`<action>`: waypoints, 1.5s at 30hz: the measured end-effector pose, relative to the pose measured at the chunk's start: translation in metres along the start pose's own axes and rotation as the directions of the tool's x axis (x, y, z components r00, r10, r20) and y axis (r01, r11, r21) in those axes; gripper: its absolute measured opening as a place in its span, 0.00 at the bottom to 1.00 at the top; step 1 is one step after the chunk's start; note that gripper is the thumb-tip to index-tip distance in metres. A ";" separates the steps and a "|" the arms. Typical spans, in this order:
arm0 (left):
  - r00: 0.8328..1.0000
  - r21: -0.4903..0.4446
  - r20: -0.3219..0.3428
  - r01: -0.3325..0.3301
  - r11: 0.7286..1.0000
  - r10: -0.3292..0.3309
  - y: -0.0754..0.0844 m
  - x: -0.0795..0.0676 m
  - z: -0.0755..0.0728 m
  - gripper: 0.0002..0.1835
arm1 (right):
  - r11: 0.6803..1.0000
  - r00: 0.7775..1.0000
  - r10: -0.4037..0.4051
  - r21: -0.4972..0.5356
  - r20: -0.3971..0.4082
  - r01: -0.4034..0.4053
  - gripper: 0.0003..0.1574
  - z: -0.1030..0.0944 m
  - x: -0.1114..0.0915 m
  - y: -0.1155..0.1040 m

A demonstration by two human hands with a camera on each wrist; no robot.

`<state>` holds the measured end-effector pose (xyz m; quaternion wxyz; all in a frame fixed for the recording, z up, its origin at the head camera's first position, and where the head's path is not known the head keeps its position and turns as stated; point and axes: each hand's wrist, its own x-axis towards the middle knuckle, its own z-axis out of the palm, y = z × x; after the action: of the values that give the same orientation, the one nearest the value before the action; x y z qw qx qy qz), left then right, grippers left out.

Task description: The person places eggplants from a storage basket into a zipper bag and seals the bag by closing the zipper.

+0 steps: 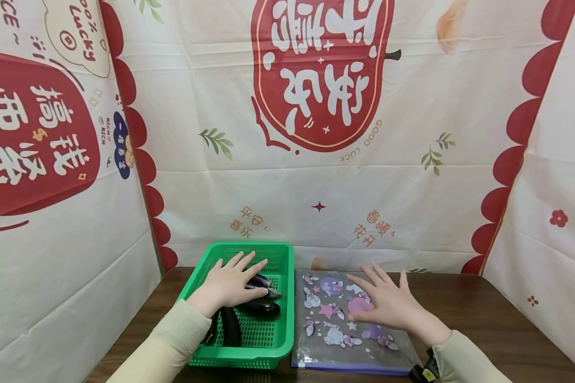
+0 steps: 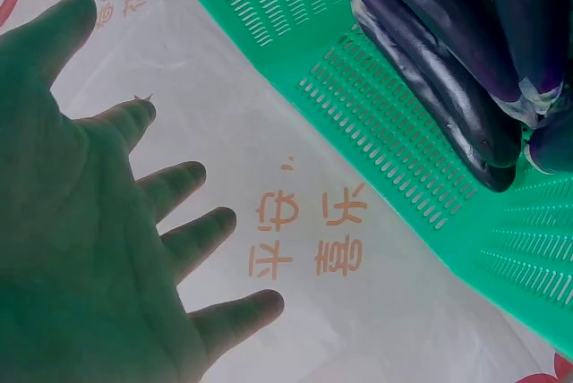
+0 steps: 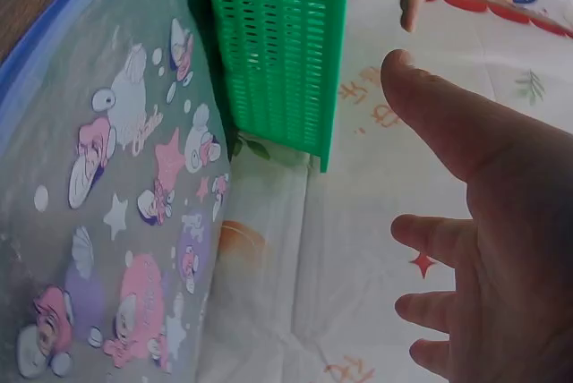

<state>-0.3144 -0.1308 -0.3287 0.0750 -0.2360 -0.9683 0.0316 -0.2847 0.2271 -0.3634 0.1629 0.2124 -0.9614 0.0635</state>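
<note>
My left hand is spread over the green plastic basket, fingers straight and holding nothing. Inside the basket lie several dark purple eggplants, partly covered by the hand in the head view. The left wrist view shows the eggplants lying side by side against the slotted wall, with the spread fingers apart from them. My right hand, fingers fanned out and empty, is over a clear printed zip bag with a purple edge. The bag lies flat beside the basket, with cartoon figures and stars on it.
Basket and bag stand on a dark wooden table. A white printed cloth with red scalloped borders rises behind the table and along both sides. A black band sits at the right wrist.
</note>
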 end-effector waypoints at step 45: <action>0.972 -0.042 0.235 0.021 0.999 -0.011 0.003 0.024 0.019 0.33 | 0.732 0.950 0.042 0.637 0.311 -0.241 0.36 0.062 -0.097 0.077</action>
<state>-0.3373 -0.1172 -0.3443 -0.0451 -0.2245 -0.9727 0.0374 -0.2528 0.3224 -0.4591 -0.0647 0.1887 -0.9008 0.3856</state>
